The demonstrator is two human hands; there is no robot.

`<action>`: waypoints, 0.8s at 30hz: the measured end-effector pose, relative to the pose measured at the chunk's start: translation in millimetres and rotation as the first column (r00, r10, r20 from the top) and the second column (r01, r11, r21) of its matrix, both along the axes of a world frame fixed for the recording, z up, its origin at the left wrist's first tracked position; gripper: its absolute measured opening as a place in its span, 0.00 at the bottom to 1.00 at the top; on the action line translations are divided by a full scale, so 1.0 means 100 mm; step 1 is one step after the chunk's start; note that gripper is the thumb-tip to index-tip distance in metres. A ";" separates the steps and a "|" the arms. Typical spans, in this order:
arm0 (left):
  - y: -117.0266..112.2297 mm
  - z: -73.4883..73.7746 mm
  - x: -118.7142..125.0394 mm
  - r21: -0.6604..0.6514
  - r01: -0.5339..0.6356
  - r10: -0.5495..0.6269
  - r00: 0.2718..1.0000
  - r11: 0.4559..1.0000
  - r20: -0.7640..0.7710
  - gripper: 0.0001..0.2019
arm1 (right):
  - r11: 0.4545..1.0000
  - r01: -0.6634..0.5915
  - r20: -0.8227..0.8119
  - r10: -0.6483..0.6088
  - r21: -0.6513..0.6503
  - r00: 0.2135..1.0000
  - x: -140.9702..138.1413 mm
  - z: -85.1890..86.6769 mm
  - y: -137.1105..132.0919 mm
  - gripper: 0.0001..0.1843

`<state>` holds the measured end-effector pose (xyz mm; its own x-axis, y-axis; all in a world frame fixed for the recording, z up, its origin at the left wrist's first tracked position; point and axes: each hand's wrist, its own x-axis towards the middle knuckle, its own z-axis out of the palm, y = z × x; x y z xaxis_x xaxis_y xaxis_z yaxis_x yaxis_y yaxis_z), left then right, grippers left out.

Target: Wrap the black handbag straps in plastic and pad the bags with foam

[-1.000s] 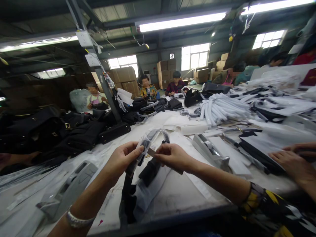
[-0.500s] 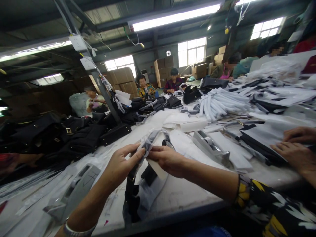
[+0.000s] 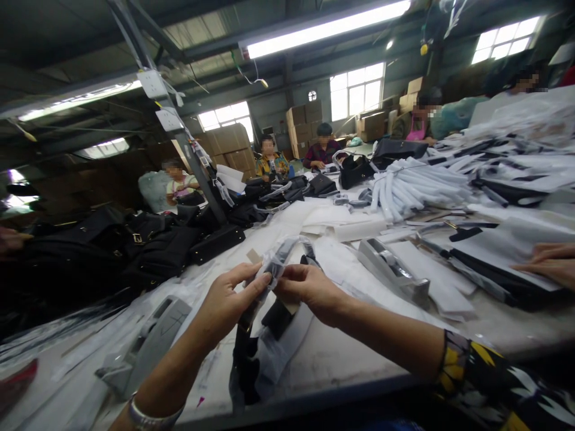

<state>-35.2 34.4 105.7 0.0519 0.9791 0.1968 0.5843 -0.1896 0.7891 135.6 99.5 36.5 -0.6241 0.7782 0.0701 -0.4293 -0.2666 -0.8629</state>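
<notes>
My left hand (image 3: 236, 296) is closed around a dark bag handle (image 3: 281, 257) covered in clear plastic wrap, with the thumb pressed on top. Opposite it, my right hand (image 3: 312, 290) pinches the same wrapped handle from the right; its fingertips are partly hidden. Below both hands hangs the black bag (image 3: 245, 371), partly covered with white sheeting (image 3: 283, 344), near the table's front edge.
Grey tape dispensers stand left (image 3: 146, 341) and right (image 3: 395, 275) of my hands. Black bags (image 3: 166, 245) are piled at left. A bundle of white foam tubes (image 3: 413, 185) lies ahead. A co-worker's hand (image 3: 550, 263) rests on a white-covered bag at right. Other people sit farther back.
The fingers of my right hand have bent more at the wrapped handle. The co-worker's hands at right have shifted, and a person's arm at far left has moved back. My view has turned slightly.
</notes>
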 end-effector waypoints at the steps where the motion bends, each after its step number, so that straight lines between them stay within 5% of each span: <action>1: 0.00 0.00 0.00 0.006 0.003 -0.003 1.000 1.000 -0.008 0.19 | 1.000 0.005 0.017 -0.005 0.000 1.000 0.00 0.01 0.00 0.19; 6: -0.02 0.01 0.00 0.010 0.012 -0.012 1.000 1.000 -0.018 0.18 | 1.000 0.005 0.064 -0.007 0.019 0.998 0.04 0.05 0.00 0.21; 13: -0.02 0.05 -0.01 0.104 0.054 -0.043 0.993 0.993 -0.108 0.15 | 0.986 -0.163 -0.029 0.162 -0.030 0.986 0.16 0.23 -0.16 0.21; 18: -0.05 0.01 0.02 0.143 0.047 -0.030 0.992 0.989 -0.121 0.15 | 1.000 0.026 0.035 -0.026 0.017 0.999 0.08 0.23 -0.26 0.22; 21: -0.05 -0.08 0.04 0.156 -0.030 0.036 0.999 0.987 -0.034 0.17 | 0.994 0.074 0.011 -0.074 -0.082 0.997 0.01 0.19 -0.30 0.19; 24: -0.04 -0.15 0.07 0.074 -0.149 0.130 0.968 0.986 0.215 0.36 | 0.981 0.110 -0.016 -0.114 -0.157 0.993 -0.04 0.17 -0.32 0.15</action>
<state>-27.8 30.6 90.5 -0.1358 0.9517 0.2755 0.4343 -0.1928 0.8799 131.6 67.5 53.9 -0.5319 0.8457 -0.0432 -0.4845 -0.3458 -0.8036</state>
